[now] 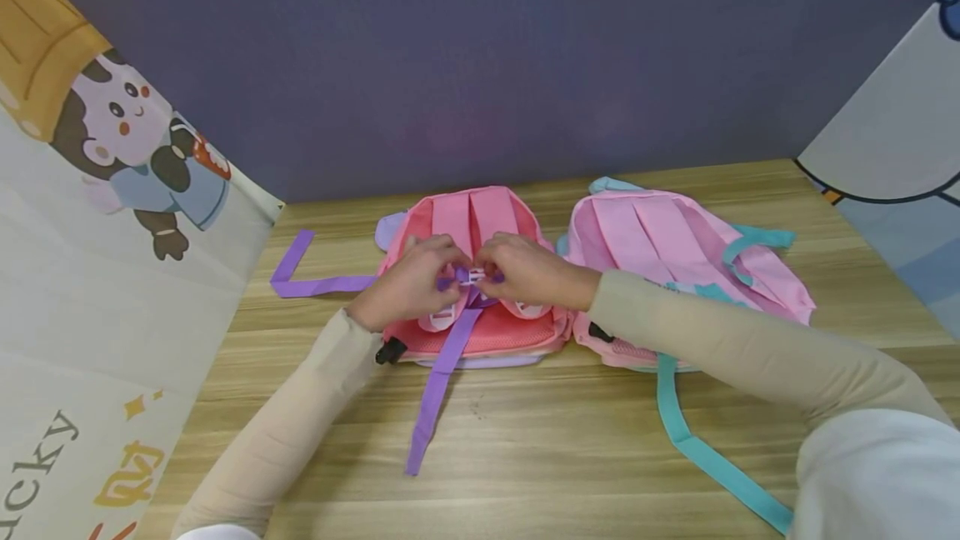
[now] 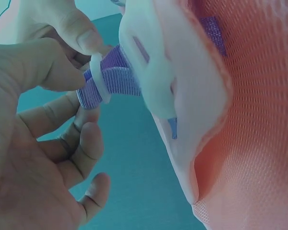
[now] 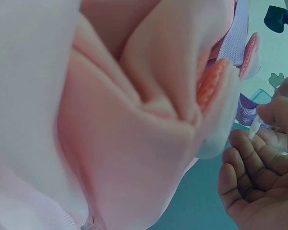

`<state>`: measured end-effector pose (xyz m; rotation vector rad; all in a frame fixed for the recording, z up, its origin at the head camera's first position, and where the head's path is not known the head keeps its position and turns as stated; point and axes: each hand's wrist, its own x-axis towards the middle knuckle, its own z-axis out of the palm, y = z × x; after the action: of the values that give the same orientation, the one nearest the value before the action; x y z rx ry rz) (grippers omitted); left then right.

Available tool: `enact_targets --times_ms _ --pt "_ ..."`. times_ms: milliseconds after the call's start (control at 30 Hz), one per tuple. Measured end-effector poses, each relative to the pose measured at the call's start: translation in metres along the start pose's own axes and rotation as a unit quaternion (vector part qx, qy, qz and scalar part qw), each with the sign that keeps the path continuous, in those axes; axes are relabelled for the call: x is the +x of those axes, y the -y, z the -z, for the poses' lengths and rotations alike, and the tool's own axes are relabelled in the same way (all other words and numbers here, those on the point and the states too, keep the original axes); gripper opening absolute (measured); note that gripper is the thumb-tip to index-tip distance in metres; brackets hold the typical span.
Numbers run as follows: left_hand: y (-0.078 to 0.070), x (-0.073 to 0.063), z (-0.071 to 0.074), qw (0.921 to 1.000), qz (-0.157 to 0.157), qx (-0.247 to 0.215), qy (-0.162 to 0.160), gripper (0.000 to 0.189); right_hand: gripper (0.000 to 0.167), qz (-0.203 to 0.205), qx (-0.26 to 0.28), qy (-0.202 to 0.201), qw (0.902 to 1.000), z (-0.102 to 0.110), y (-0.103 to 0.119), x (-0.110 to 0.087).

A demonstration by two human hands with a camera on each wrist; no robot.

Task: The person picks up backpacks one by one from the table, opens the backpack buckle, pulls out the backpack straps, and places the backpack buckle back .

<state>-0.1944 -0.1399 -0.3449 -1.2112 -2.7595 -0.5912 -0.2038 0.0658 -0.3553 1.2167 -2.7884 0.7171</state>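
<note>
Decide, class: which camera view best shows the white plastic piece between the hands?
The left wrist view: the white plastic piece looks large there, with purple strap on both sides. The head view shows it small, between left hand and right hand; the right wrist view shows it partly covered, toward the right edge.

The right sleeve (image 1: pixel 720 336) hides part of the pale pink backpack (image 1: pixel 675 248)! From the head, the white clip (image 1: pixel 472 276) is too tiny to read; the left wrist view crops the left hand (image 2: pixel 29 165).
</note>
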Motion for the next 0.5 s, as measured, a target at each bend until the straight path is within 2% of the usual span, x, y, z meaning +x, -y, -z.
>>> enact_targets --times_ms 267,500 --pt "-0.0019 -0.0006 -0.0004 0.9992 0.008 0.038 -0.008 0.022 0.021 -0.002 -0.003 -0.002 1.0000 0.0009 0.0011 -0.0001" --pt "-0.0021 -0.0010 -0.0001 0.9988 0.006 0.043 -0.022 0.019 0.020 -0.007 -0.002 -0.005 1.0000 0.0016 0.0024 0.0001"
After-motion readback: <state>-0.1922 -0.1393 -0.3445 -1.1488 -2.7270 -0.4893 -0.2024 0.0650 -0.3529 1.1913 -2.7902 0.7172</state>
